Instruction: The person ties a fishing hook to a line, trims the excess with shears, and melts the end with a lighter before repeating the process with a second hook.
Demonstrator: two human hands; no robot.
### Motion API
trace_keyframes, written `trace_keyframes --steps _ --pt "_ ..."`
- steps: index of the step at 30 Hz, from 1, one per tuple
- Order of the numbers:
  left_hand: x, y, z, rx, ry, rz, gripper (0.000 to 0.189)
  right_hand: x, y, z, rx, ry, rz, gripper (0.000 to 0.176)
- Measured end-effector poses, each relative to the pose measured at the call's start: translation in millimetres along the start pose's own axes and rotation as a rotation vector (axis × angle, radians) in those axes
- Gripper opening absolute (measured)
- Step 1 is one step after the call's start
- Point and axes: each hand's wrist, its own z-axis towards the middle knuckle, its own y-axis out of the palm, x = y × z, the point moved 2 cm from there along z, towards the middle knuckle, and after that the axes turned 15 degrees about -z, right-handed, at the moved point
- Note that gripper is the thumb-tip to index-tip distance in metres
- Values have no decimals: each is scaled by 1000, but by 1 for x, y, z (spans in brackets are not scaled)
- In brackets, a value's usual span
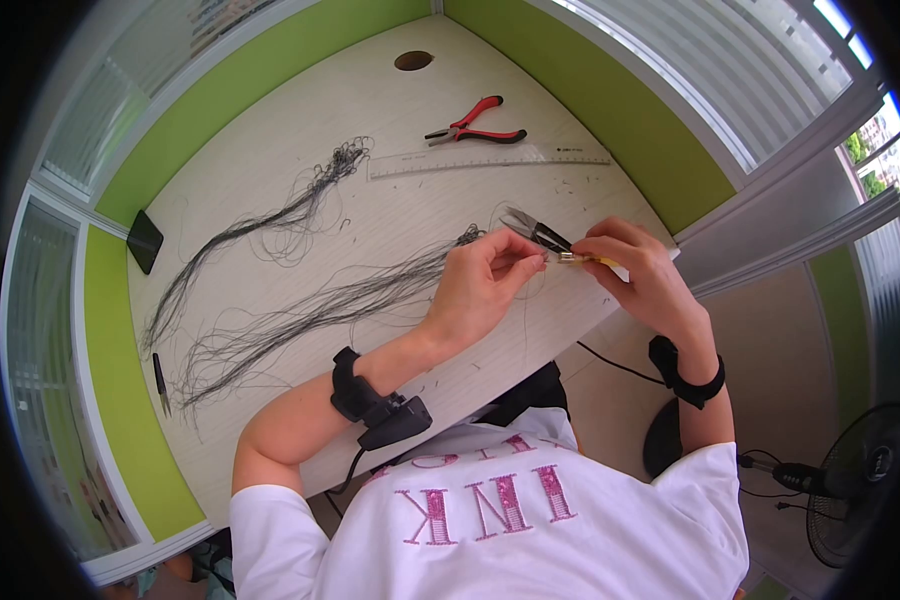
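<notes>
White desk (390, 100), left hand (485, 280) pinching wires (370, 292), right hand (645, 275) gripping snips (535, 232), shirt (490, 545) lettered INK.

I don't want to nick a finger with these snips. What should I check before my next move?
1. Snips gripped in the right hand: ok.
2. Left hand fingertips pinched shut beside the snips: ok.
3. A strand in that pinch: cannot tell, too thin to see.
4. Fingertips apart from the blades: cannot tell, they are very close.
5. Pliers and ruler lying away from both hands: ok.
</notes>
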Motion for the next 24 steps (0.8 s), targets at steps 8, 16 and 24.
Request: trace_keyframes --steps 8,16,24 --pt "18 -4 -13 25 109 165 15 -10 2 -14 -52 194 377 18" --pt "47 -25 -61 122 -59 -164 14 -68 25 -14 -95 389 1157 25" --pt "54 -39 -86 145 -83 -308 14 -106 41 8 -21 349 1236 16"
